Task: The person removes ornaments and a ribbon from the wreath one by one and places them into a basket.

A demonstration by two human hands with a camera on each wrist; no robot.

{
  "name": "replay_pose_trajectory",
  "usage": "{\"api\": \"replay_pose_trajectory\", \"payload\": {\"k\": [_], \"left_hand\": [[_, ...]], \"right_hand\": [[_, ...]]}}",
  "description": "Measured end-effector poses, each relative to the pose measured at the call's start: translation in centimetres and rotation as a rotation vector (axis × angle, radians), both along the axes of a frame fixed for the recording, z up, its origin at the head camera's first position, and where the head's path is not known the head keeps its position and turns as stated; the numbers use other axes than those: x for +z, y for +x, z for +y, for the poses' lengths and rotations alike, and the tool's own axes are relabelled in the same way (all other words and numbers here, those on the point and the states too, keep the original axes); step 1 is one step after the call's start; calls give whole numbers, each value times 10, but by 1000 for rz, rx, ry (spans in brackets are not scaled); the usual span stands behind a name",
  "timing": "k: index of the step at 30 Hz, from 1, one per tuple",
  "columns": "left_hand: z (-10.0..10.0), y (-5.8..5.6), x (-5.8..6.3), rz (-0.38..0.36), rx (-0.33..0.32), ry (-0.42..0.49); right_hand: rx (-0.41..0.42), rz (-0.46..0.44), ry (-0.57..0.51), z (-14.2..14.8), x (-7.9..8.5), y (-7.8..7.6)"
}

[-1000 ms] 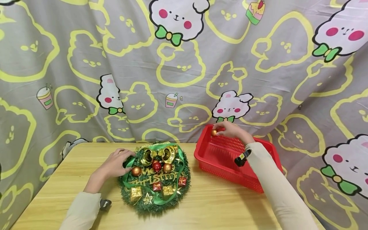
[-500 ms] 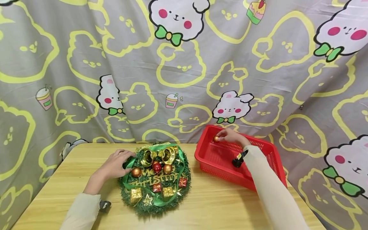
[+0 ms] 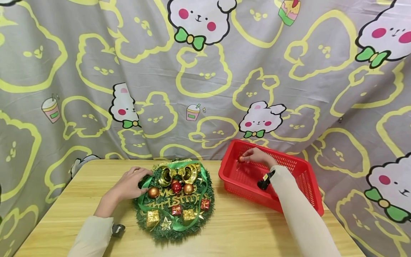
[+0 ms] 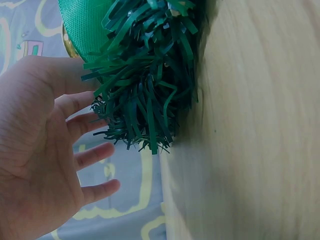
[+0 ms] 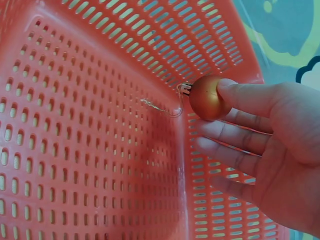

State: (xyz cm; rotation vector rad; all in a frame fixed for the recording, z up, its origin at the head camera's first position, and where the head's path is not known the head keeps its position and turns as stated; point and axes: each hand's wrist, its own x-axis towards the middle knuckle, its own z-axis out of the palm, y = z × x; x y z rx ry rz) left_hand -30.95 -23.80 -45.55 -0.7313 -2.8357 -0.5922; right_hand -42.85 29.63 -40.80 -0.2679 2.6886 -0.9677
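A green tinsel Christmas wreath lies on the wooden table, trimmed with golden bells, baubles, gift boxes, stars and green ribbon. My left hand rests at its left edge, thumb near a gold bauble. In the left wrist view its fingers are spread and fairly straight, some tips hidden behind the tinsel. My right hand is inside the red plastic basket. It pinches another gold bauble between thumb and fingers, close to the basket's far left corner. A thin thread loop hangs from the bauble's cap.
The basket stands at the right of the table, its perforated walls rising around my right hand. A grey patterned curtain hangs directly behind the table. Dark camera mounts sit on both wrists.
My right hand has lowered the gold bauble from the basket's rim down into the basket. The basket has shifted slightly to the right. The left hand stays at the wreath.
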Motion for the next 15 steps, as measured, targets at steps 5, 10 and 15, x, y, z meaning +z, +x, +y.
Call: {"api": "replay_pose_trajectory", "payload": {"k": [5, 10, 15], "left_hand": [[0, 0, 1, 3, 0, -1], [-1, -2, 0, 11, -6, -5], [-1, -2, -2, 18, -10, -2]], "right_hand": [[1, 4, 14, -3, -4, 1], [-23, -13, 27, -3, -7, 2], [-18, -34, 19, -2, -10, 1]]}}
